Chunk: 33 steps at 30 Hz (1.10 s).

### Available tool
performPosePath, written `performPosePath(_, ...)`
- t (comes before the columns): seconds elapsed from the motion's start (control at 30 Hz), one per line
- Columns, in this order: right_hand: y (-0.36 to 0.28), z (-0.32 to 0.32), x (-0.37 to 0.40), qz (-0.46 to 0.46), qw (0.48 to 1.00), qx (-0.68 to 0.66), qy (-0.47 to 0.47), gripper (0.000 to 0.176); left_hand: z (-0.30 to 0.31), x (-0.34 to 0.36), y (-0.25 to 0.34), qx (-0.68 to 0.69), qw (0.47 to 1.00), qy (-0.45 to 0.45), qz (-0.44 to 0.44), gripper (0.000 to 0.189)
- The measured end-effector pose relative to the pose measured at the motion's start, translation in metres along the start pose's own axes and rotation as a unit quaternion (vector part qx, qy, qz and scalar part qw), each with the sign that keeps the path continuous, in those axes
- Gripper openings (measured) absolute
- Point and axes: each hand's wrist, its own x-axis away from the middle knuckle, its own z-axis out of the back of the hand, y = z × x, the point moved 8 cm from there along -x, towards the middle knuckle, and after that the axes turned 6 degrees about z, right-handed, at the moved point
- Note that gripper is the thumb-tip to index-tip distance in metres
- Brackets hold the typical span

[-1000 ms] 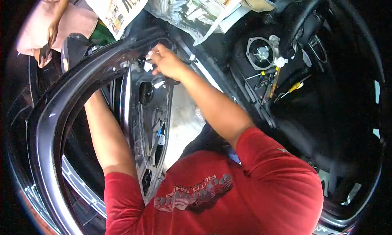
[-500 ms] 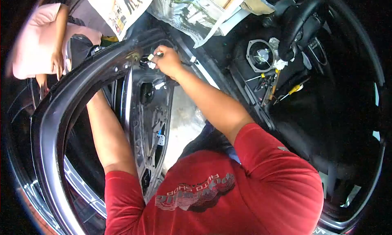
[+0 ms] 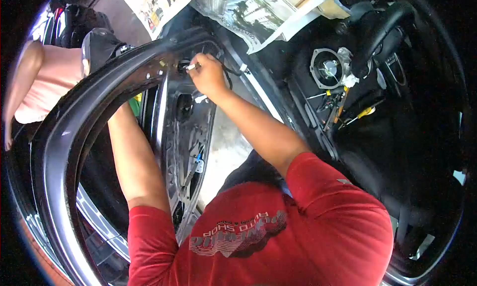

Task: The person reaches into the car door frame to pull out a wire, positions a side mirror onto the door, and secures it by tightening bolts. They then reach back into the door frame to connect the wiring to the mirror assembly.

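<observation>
My right hand [image 3: 207, 76] is closed around a small white wire connector [image 3: 191, 67], at the upper end of the bare inner door panel [image 3: 171, 100]. Its fingertips are beside an opening in the metal. Dark cable [image 3: 229, 72] runs from near this hand toward the car body. My left forearm [image 3: 134, 152] passes behind the black window frame [image 3: 54, 147] of the door, which hides my left hand. Below my right hand, the panel has a dark oval opening [image 3: 185, 106] and a blue-tipped part [image 3: 198, 158].
A round speaker [image 3: 328, 69] lies inside the car on the right, near a yellow-handled screwdriver [image 3: 366, 112] and other tools. Newspaper sheets [image 3: 258, 13] cover the area ahead. A person in a pink shirt [image 3: 52, 85] is beyond the door at left.
My right hand has turned slightly and brought the connector closer to the panel opening. The person in pink has shifted left and lower. The view has moved slightly.
</observation>
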Motion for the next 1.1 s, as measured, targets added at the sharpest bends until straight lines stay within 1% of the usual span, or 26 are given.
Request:
performPosePath(0.03,0.001,0.002,-0.001,0.011,0.999,0.014,0.043,0.023,0.002,0.0,-0.001,-0.001,1.0,0.002,-0.004,0.07)
performPosePath(0.13,-0.012,0.004,0.001,-0.011,0.997,0.066,0.045,0.019,0.002,-0.005,0.001,-0.007,1.0,0.002,-0.01,0.07)
performPosePath(0.2,-0.003,0.005,0.002,-0.013,0.993,0.103,0.047,0.018,0.001,-0.002,-0.003,-0.009,1.0,0.001,-0.013,0.071)
performPosePath(0.27,0.005,0.005,-0.001,-0.036,0.999,0.029,-0.017,0.019,0.004,0.0,-0.003,-0.007,1.0,0.006,-0.02,0.071)
performPosePath(0.3,0.001,0.008,0.0,-0.036,0.999,0.029,-0.021,0.019,0.005,-0.002,0.006,-0.007,1.0,0.009,-0.022,0.071)
performPosePath(0.33,0.007,0.0,0.003,-0.112,0.987,-0.092,-0.071,0.019,0.008,0.0,0.001,-0.006,1.0,0.012,-0.025,0.071)
performPosePath(0.37,0.013,-0.012,0.009,-0.186,0.952,-0.211,-0.119,0.019,0.003,-0.001,0.0,-0.007,0.999,0.014,-0.028,0.071)
performPosePath(0.4,0.009,-0.016,0.008,-0.183,0.937,-0.268,-0.132,0.018,0.007,0.009,-0.003,-0.007,0.999,0.015,-0.03,0.071)
performPosePath(0.43,0.009,-0.014,0.006,-0.183,0.936,-0.268,-0.133,0.018,0.008,0.015,-0.003,-0.008,0.999,0.015,-0.033,0.071)
performPosePath(0.5,0.013,-0.012,0.003,-0.228,0.872,-0.417,-0.12,0.017,0.007,0.023,-0.007,-0.011,0.999,0.02,-0.041,0.071)
performPosePath(0.53,0.013,-0.009,-0.001,-0.222,0.874,-0.401,-0.162,0.017,0.006,0.021,-0.004,-0.013,0.999,0.024,-0.045,0.071)
performPosePath(0.57,0.012,-0.007,-0.006,-0.224,0.873,-0.401,-0.164,0.017,0.009,0.022,-0.005,-0.015,0.998,0.027,-0.048,0.071)
performPosePath(0.63,0.005,-0.013,-0.003,-0.241,0.857,-0.372,-0.263,0.016,0.005,0.009,-0.002,-0.02,0.998,0.027,-0.05,0.072)
performPosePath(0.67,0.002,-0.009,-0.004,-0.229,0.877,-0.3,-0.297,0.037,0.006,0.01,-0.001,-0.021,0.998,0.026,-0.054,0.072)
performPosePath(0.7,-0.002,-0.004,-0.008,-0.227,0.878,-0.299,-0.297,0.037,0.004,0.007,-0.002,-0.02,0.998,0.024,-0.058,0.072)
performPosePath(0.77,-0.01,-0.004,0.0,-0.189,0.876,-0.141,-0.421,0.073,0.006,0.008,-0.001,-0.02,0.997,0.024,-0.063,0.072)
performPosePath(0.8,-0.006,-0.013,-0.008,-0.109,0.877,-0.016,-0.467,0.099,0.009,0.009,-0.002,-0.02,0.997,0.025,-0.066,0.072)
performPosePath(0.83,0.001,-0.018,-0.006,-0.109,0.877,-0.015,-0.467,0.099,0.005,-0.019,0.006,-0.02,0.997,0.025,-0.069,0.072)
performPosePath(0.87,0.004,-0.019,-0.004,-0.172,0.879,-0.063,-0.44,0.098,0.006,0.008,-0.001,-0.02,0.997,0.025,-0.073,0.072)
performPosePath(0.9,0.01,-0.02,-0.003,-0.231,0.876,-0.11,-0.409,0.097,-0.002,-0.003,0.01,-0.02,0.996,0.024,-0.077,0.072)
performPosePath(0.93,0.01,-0.023,-0.003,-0.228,0.876,-0.132,-0.404,0.098,0.006,0.009,0.001,-0.021,0.996,0.024,-0.083,0.072)
performPosePath(0.97,0.009,-0.026,-0.003,-0.226,0.876,-0.132,-0.405,0.098,-0.003,-0.002,0.01,-0.021,0.996,0.025,-0.087,0.072)
performPosePath(1.0,0.006,-0.027,-0.007,-0.203,0.887,-0.13,-0.393,0.085,-0.013,-0.012,0.018,-0.022,0.995,0.026,-0.091,0.072)
performPosePath(1.03,0.003,-0.027,-0.01,-0.181,0.898,-0.128,-0.379,0.072,0.005,0.012,0.0,-0.023,0.995,0.026,-0.094,0.072)
performPosePath(1.07,0.008,-0.028,-0.011,-0.18,0.899,-0.127,-0.378,0.072,0.007,-0.006,0.007,-0.024,0.995,0.025,-0.098,0.073)
performPosePath(1.1,0.015,-0.025,-0.016,-0.165,0.917,-0.121,-0.341,0.055,0.002,0.003,0.007,-0.025,0.994,0.024,-0.1,0.073)
